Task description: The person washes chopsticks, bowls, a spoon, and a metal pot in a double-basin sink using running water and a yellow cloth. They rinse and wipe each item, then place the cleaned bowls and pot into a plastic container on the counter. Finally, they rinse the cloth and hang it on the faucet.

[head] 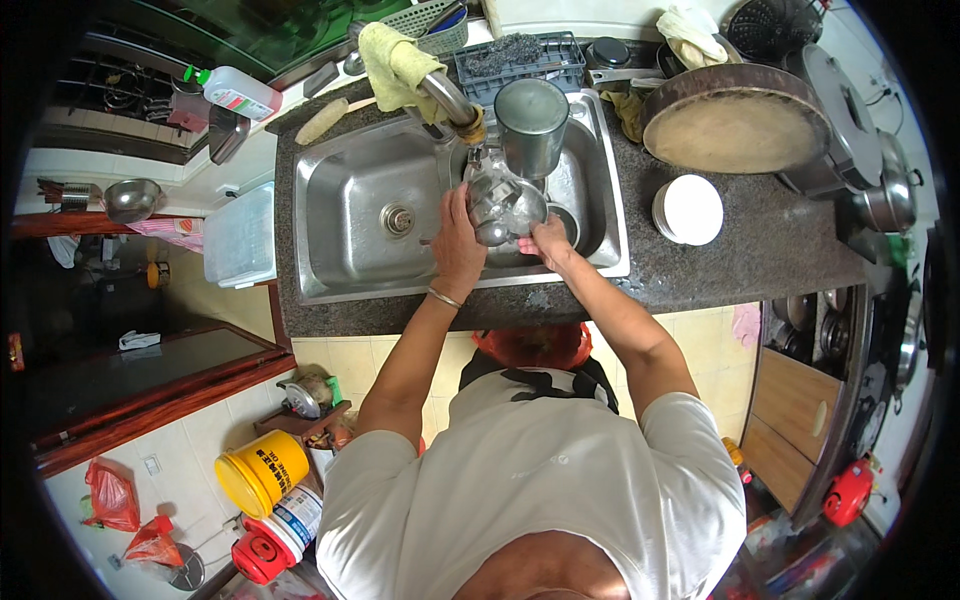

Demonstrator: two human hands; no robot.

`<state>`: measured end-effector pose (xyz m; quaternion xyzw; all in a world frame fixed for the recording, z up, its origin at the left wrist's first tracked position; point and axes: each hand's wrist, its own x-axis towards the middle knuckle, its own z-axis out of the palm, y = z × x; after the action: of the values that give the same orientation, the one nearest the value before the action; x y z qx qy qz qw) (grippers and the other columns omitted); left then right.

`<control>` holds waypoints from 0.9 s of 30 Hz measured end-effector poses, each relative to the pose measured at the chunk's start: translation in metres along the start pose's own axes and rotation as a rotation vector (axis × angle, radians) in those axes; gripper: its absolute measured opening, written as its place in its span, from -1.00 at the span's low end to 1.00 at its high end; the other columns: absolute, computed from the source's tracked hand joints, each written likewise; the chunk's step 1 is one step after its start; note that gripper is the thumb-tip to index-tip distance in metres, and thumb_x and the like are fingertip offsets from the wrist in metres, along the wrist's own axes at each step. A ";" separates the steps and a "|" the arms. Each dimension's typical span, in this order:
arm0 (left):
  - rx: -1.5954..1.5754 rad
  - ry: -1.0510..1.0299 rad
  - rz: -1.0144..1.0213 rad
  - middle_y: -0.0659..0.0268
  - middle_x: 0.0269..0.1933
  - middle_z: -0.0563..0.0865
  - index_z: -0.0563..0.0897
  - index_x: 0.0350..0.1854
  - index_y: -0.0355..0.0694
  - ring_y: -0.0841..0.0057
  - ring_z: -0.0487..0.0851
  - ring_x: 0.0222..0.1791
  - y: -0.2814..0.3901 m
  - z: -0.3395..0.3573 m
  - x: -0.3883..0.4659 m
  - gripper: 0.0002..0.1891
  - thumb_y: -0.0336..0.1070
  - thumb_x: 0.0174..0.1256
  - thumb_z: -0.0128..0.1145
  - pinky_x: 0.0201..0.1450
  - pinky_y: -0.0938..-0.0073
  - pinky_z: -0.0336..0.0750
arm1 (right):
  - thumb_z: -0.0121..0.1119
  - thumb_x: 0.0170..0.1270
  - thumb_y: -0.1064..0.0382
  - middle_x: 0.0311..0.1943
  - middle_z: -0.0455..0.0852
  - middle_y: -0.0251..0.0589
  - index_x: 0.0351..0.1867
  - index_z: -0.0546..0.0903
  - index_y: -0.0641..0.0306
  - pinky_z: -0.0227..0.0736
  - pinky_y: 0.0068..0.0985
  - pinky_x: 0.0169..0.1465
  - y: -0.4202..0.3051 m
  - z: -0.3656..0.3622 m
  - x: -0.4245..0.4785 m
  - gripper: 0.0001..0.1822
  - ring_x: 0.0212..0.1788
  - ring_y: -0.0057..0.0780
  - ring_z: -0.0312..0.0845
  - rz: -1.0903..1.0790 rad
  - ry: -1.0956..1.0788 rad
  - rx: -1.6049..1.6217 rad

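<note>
Over the right basin of a stainless steel double sink (308, 225), my left hand (458, 244) and my right hand (550, 238) hold a shiny, rounded metal vessel (510, 206) between them, under the faucet (448, 96). Water seems to run onto it from the spout. The vessel's exact kind is hard to tell. A yellow-green cloth (390, 67) drapes over the faucet. Just behind the vessel stands a tall lidded metal canister (531, 124). Part of a round metal container (564, 223) shows in the basin beside my right hand. The left basin's drain (397, 220) is in view.
White stacked bowls or lids (688, 210) and a large round wooden board (736, 124) lie on the stone counter at right. A dark dish rack (517, 64) with a scouring pad stands behind the sink. A loofah-like brush (322, 122) lies at back left; a plastic bottle (244, 94) stands beyond.
</note>
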<state>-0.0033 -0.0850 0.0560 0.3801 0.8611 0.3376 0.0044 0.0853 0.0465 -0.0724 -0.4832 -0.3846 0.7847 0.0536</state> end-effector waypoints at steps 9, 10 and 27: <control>-0.052 0.212 -0.120 0.01 0.19 0.43 0.27 0.27 -0.20 0.01 0.52 0.10 -0.051 -0.035 -0.001 -0.48 -0.42 0.23 0.05 0.02 0.12 0.49 | -0.26 0.46 0.25 -0.23 0.61 0.08 0.01 0.37 0.44 0.53 -0.59 -0.44 0.005 0.026 0.004 -0.71 -0.50 -0.50 0.48 0.282 -0.219 0.530; -0.091 0.268 -0.105 -0.02 0.19 0.43 0.27 0.27 -0.23 -0.02 0.50 0.11 -0.056 -0.042 -0.004 -0.48 -0.41 0.24 0.05 0.11 0.16 0.44 | -0.32 0.47 0.23 -0.15 0.61 0.19 0.03 0.35 0.43 0.52 -0.62 -0.45 -0.004 0.035 -0.004 -0.68 -0.51 -0.55 0.47 0.301 -0.270 0.581; -0.374 0.143 -0.137 -0.04 0.12 0.51 0.27 0.28 -0.31 0.07 0.49 0.15 -0.155 -0.115 -0.008 -0.42 -0.45 0.18 0.14 0.20 0.29 0.35 | 0.07 0.27 0.33 0.14 0.48 0.13 0.35 0.11 0.49 0.42 -0.67 -0.38 0.014 0.081 -0.049 -0.34 -0.47 -0.62 0.48 0.304 -0.902 1.531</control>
<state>-0.1294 -0.2317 0.0523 0.2880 0.8054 0.5167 0.0367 0.0507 -0.0306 -0.0270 -0.0071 0.3270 0.9397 0.1003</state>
